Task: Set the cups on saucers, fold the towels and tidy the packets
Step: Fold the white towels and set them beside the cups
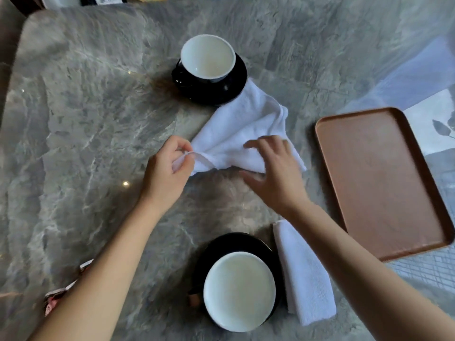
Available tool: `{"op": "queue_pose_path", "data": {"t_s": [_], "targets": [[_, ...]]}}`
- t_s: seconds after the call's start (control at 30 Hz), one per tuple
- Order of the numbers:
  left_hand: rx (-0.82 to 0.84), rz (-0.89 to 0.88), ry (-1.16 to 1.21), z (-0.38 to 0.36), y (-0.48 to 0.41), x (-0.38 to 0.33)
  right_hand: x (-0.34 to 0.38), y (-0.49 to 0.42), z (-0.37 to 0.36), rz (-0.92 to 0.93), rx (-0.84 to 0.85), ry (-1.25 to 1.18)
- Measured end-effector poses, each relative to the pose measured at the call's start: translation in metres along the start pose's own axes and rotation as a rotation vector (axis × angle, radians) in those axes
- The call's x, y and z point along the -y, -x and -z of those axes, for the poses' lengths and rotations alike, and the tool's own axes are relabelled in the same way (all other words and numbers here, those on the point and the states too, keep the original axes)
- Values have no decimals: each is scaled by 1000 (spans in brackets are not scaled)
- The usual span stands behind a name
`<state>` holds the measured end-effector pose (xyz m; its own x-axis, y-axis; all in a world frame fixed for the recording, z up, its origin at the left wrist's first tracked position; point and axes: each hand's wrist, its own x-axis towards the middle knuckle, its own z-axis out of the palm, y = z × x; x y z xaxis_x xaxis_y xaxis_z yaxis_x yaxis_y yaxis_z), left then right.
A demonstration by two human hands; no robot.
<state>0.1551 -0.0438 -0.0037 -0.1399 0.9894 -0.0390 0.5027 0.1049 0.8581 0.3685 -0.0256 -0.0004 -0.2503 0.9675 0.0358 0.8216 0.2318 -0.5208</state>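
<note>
Surface (86,119): we see grey marbled stone filling almost the whole view, carrying everything below.
Tray (384,183): a brown rectangular tray with rounded corners lies at the right side, with nothing on it, well apart from the cups.
Unfolded towel (241,129): a white cloth lies crumpled in the middle of the surface; its far corner touches the rim of the far saucer, and both hands are on its near end.
Folded towel (305,274): a second white towel, folded into a long narrow shape, lies just to the right of the near saucer, partly under our right forearm.
Far saucer (229,89): black, far of centre, with the far cup (208,57) standing upright on it, white inside and looking empty.
Near saucer (236,242): black, at the near edge, holding the near cup (240,291), also upright and white inside.
Left hand (167,168): its fingers are pinched together on the left near corner of the unfolded towel, lifting it slightly.
Right hand (275,173): palm down on the right part of the same towel, fingers spread apart and pressing rather than gripping.
Packets (61,294): red-and-white patterned packets show at the near left, mostly hidden by our left forearm.
</note>
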Motion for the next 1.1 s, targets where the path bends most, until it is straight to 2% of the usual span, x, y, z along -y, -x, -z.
{"op": "queue_pose_path", "data": {"t_s": [0.1, 0.23, 0.37, 0.5, 0.63, 0.77, 0.87, 0.93, 1.0, 1.1], "targets": [[89, -30, 163, 15, 2, -19, 41, 0, -14, 121, 85, -120], [203, -43, 176, 43, 5, -29, 65, -8, -22, 92, -73, -129], [269, 11, 129, 73, 6, -18, 86, -23, -24, 141, -96, -43], [272, 61, 23, 95, 4, 7, 107, -46, -27, 207, -55, 32], [228, 80, 80, 126, 4, 32, 124, -58, -32, 225, -23, -44], [175, 123, 161, 170, 12, 58, 150, -65, -38, 242, -70, -121], [144, 205, 250, 206, 23, 73, 169, -72, -40, 182, 28, -169], [101, 220, 262, 225, 31, 82, 176, -78, -39, 195, 197, -159], [54, 229, 185, 239, 37, 89, 177, -83, -35, 263, 365, -112], [-32, 228, 23, 246, 45, 96, 179, -92, -26, 328, 382, -234]]}}
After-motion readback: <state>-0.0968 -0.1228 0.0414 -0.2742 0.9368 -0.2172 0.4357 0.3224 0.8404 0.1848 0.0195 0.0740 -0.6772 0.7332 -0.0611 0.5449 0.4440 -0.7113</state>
